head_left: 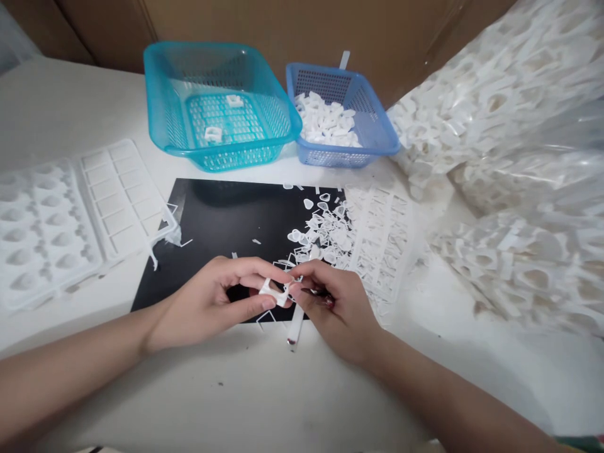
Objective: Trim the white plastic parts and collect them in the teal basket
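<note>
My left hand [226, 292] pinches a small white plastic part [275, 292], U-shaped as seen from here, between thumb and fingers. Close against its right side, my right hand [337, 305] is closed around a slim dark tool [324, 298] with a reddish end. Its tip, hidden by my fingers, cannot be made out. Beneath my hands lies a white pen-like tool [295, 326], slanting from the black mat [217, 217] onto the table. White plastic scraps [330, 233] are heaped on the mat's right side.
A teal basket [158, 119] with two white parts stands at the back, beside a blue basket [377, 132] of small white pieces. White molded trays [51, 233] lie left. A white lattice sheet [384, 242] and bulky clear bags of white parts [519, 126] occupy the right.
</note>
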The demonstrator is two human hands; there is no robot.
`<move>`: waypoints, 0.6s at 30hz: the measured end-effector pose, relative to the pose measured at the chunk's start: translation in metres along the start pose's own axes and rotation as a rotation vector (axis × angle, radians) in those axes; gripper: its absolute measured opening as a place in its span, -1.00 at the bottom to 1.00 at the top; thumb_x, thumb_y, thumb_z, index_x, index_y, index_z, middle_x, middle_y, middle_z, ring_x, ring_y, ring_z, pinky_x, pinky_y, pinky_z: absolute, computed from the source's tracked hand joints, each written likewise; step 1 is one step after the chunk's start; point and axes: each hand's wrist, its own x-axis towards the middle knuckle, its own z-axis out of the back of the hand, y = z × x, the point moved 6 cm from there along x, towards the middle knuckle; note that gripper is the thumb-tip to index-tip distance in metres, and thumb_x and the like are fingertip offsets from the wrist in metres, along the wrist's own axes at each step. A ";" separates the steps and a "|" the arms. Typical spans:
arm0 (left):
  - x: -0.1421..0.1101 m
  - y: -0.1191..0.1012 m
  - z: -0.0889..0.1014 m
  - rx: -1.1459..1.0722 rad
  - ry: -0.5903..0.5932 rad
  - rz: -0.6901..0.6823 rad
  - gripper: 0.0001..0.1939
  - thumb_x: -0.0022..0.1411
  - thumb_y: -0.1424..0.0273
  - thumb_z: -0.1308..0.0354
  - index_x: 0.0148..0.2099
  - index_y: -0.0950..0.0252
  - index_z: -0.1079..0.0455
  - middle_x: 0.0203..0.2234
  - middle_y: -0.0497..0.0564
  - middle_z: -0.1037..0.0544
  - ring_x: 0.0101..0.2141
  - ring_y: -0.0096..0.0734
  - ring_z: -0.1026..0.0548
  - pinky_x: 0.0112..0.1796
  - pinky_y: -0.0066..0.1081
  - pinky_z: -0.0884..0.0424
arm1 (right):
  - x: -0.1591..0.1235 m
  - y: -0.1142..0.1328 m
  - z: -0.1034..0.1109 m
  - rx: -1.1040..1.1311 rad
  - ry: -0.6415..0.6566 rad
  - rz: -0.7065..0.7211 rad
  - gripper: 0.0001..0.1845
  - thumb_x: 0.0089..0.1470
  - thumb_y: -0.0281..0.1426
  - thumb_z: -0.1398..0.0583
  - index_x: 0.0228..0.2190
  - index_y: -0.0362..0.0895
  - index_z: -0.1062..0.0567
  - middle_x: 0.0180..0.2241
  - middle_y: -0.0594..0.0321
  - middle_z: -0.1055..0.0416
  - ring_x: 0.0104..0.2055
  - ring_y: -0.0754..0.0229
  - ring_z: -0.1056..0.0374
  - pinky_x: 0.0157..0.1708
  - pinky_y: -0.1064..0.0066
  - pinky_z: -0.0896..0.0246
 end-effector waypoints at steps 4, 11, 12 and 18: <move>0.001 -0.002 0.000 -0.032 -0.019 0.021 -0.73 0.31 0.43 -0.16 0.05 0.24 -0.43 -0.28 0.03 -0.68 -0.25 -0.34 -0.61 -0.26 -0.49 -0.50 | 0.000 0.000 0.000 -0.013 -0.021 0.021 -0.91 0.14 -0.39 -0.13 -0.33 -0.10 -0.45 -0.63 0.42 -0.30 -0.64 0.39 -0.08 -0.62 0.52 0.02; -0.001 0.000 0.001 -0.030 -0.073 0.021 -0.73 0.30 0.43 -0.18 0.05 0.15 -0.42 -0.26 -0.04 -0.69 -0.28 -0.45 -0.61 -0.27 -0.59 -0.48 | -0.003 0.003 0.007 0.093 -0.138 0.077 -0.73 0.09 -0.35 -0.21 -0.14 -0.05 -0.32 -0.47 0.40 -0.24 -0.54 0.36 -0.12 -0.57 0.51 -0.03; -0.001 0.000 0.001 -0.030 -0.076 0.022 -0.72 0.30 0.43 -0.18 0.05 0.14 -0.41 -0.25 -0.05 -0.69 -0.27 -0.46 -0.62 -0.28 -0.60 -0.48 | -0.004 0.004 0.009 0.112 -0.140 0.094 -0.72 0.13 -0.31 -0.18 -0.11 -0.04 -0.31 -0.43 0.38 -0.24 -0.51 0.35 -0.13 -0.54 0.49 -0.06; -0.003 0.003 0.001 -0.060 -0.081 0.036 -0.70 0.30 0.43 -0.17 0.08 0.11 -0.40 -0.20 -0.06 -0.68 -0.21 -0.44 -0.62 -0.22 -0.59 -0.50 | -0.007 0.001 0.011 0.145 -0.122 0.117 -0.74 0.29 -0.17 -0.01 -0.14 -0.04 -0.37 -0.45 0.35 -0.19 -0.47 0.30 -0.11 -0.45 0.41 -0.08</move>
